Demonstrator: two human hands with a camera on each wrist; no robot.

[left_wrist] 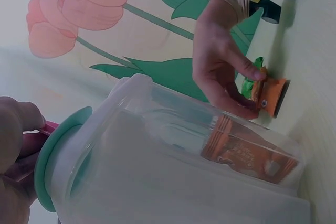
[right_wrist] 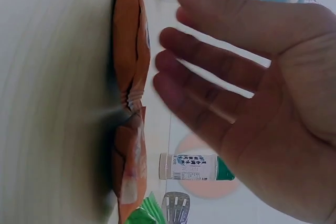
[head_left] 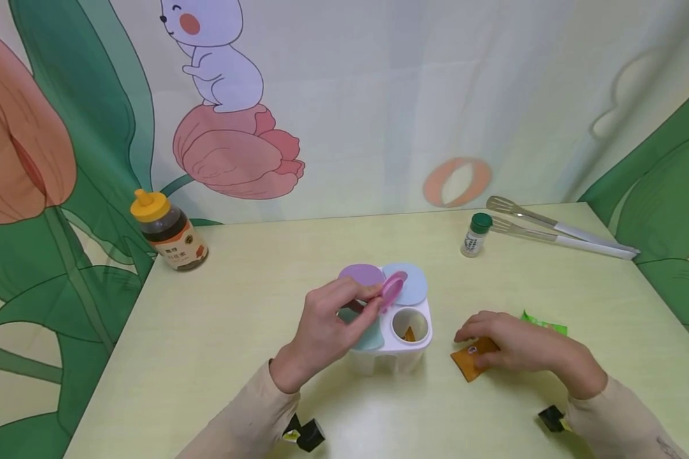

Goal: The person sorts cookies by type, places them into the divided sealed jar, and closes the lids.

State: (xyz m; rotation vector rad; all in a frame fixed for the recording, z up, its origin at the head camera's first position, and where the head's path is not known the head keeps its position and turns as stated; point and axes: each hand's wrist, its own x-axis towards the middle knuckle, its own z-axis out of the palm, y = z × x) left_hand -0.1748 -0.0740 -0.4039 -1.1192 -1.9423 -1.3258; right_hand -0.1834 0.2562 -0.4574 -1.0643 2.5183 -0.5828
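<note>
My left hand pinches a small pink lid, tilted up over a white four-part container. The front right compartment is uncovered; purple, blue and teal lids cover the others. An orange packet shows through the clear wall near the bottom of one compartment. To the right of the container, my right hand hovers low over orange packets on the table. Its fingers are spread and loosely bent, a little apart from the two packets in the right wrist view.
A green packet lies just beyond my right hand. Farther back stand a green-capped shaker jar and, at the left, a yellow-capped bottle of dark syrup. Two metal utensils with pale handles lie at the back right, before a printed curtain.
</note>
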